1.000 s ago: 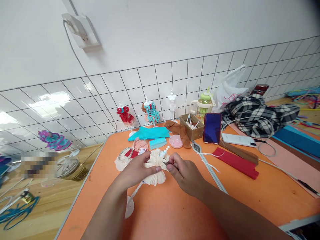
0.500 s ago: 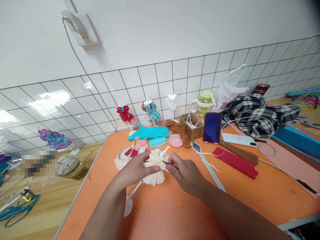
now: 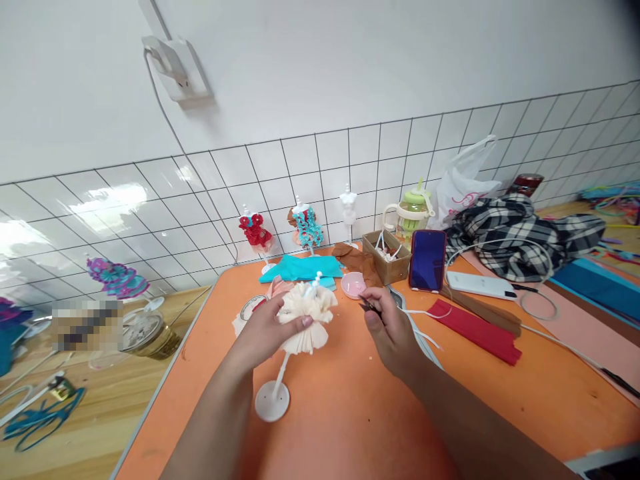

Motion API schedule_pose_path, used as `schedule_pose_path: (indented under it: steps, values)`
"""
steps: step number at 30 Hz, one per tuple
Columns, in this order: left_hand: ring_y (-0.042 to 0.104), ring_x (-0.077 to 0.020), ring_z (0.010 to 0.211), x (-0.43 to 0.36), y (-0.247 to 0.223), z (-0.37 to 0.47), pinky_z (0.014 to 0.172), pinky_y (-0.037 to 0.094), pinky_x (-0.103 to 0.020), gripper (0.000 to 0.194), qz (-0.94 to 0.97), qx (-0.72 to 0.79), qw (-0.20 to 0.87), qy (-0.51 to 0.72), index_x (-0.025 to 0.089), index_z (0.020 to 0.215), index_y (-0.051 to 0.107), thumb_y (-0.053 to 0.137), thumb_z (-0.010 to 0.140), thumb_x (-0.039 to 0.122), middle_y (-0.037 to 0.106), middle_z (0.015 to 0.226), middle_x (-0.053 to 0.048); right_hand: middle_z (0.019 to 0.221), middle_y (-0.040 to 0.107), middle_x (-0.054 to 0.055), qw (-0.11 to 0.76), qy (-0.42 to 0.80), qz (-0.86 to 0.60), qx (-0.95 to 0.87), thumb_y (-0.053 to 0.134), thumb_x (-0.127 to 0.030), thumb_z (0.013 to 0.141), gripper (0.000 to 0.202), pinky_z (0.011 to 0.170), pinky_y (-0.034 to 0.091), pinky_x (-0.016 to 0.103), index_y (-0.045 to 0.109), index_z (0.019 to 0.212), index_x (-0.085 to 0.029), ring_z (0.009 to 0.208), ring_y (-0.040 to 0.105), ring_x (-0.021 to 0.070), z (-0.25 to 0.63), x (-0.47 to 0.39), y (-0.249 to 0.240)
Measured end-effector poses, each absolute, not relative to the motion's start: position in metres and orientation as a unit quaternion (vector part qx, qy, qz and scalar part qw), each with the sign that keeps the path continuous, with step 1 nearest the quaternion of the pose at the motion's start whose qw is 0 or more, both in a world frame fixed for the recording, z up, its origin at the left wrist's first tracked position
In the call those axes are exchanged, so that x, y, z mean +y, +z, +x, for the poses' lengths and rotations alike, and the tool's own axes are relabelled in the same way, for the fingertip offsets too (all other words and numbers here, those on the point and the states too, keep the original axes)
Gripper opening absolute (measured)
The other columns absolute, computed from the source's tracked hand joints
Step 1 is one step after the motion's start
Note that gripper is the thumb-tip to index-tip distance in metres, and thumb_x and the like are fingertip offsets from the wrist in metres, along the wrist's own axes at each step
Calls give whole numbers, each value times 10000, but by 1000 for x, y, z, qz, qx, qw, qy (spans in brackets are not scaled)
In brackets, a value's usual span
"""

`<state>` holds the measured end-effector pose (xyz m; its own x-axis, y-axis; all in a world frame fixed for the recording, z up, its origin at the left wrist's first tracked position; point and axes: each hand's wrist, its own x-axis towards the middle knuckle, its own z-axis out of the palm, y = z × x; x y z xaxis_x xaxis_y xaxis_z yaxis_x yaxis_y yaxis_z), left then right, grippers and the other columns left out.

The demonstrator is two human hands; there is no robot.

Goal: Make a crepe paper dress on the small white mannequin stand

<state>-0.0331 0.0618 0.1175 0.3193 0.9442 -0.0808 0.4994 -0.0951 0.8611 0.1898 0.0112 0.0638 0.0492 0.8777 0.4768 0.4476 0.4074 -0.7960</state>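
My left hand (image 3: 267, 330) grips a miniature dress-form mannequin by its ruffled cream crepe-paper skirt (image 3: 309, 333), thumb lying across the front. The form is tilted; its white neck pokes up behind the ruffles, and its round white base (image 3: 273, 402) is toward me. To the right, apart from the skirt, my right hand (image 3: 393, 337) pinches dark pointed tweezers (image 3: 369, 305), mostly hidden by the fingers. Their tips are near a small pink dish (image 3: 353, 285). A roll of tape (image 3: 249, 307) lies partly behind my left hand.
Against the tiled wall stand mannequins in a red dress (image 3: 255, 231) and a turquoise one (image 3: 307, 227), and a bare white one (image 3: 349, 207). Turquoise paper (image 3: 300, 268), a cardboard box (image 3: 393, 268), a propped phone (image 3: 427, 260) and red crepe paper (image 3: 475, 332) lie around the orange table (image 3: 345, 427).
My right hand has drawn away from the cream skirt to the right with the tweezers. The mannequin is more upright, its base now fully visible. The view has shifted slightly.
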Motion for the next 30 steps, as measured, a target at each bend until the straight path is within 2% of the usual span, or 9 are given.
schedule_pose_path:
  steps: [2,5,10,16,20,25,26,28,30]
  values:
    - [629,-263,882,58,119,-30,702,499,-322,472,716,473,446,253,197,1046,616,708,674,473,682,973,-58,638,439,-42,523,198,-481,-675,466,-454,884,371,535,331,238,494,1160,-208,538,418,114,191,11,68]
    - [603,-247,926,50,121,-23,765,485,-315,466,751,449,409,261,226,1050,615,741,647,425,663,1016,-30,579,384,-57,520,188,-460,-695,517,-428,868,348,508,331,226,565,1141,-218,504,393,99,190,8,75]
    - [579,-213,881,42,126,-15,734,478,-280,351,764,429,393,278,208,967,611,718,666,354,639,960,-22,648,536,-19,555,122,-439,-696,575,-377,836,231,508,373,220,618,991,-211,541,463,101,183,1,88]
    - [561,-213,875,40,128,-17,739,465,-272,269,781,432,339,296,188,897,602,686,652,260,617,909,-25,717,649,9,510,99,-434,-736,571,-296,834,132,539,414,218,660,893,-218,577,542,106,175,-3,96]
    - [574,-227,898,38,130,-17,750,481,-291,336,775,434,357,289,206,966,614,697,653,292,629,946,-31,601,591,-11,522,80,-417,-739,565,-244,820,103,498,381,226,665,810,-225,507,501,102,175,-9,100]
    - [528,-286,1098,49,120,-27,868,463,-344,465,742,428,369,360,208,1041,639,757,626,380,622,1119,-61,519,498,-15,580,93,-404,-701,485,-307,857,192,469,338,255,578,713,-222,449,425,118,189,-28,93]
    - [542,-293,1083,55,116,-31,857,468,-357,473,717,441,387,377,193,1048,637,741,645,417,639,1088,-69,514,496,-10,558,92,-398,-723,451,-310,863,229,483,337,262,549,675,-223,455,431,123,193,-30,87]
    - [596,-291,996,67,107,-36,782,491,-357,513,658,445,454,403,152,1074,620,682,698,495,667,1026,-92,521,527,-3,455,98,-382,-799,422,-283,856,248,505,327,263,529,641,-222,473,461,127,198,-30,70]
    - [628,-282,931,81,100,-38,729,495,-341,576,616,420,510,429,126,1119,592,636,729,547,677,1017,-111,621,620,0,317,114,-378,-862,458,-240,821,149,535,324,258,587,747,-224,535,527,129,200,-24,48]
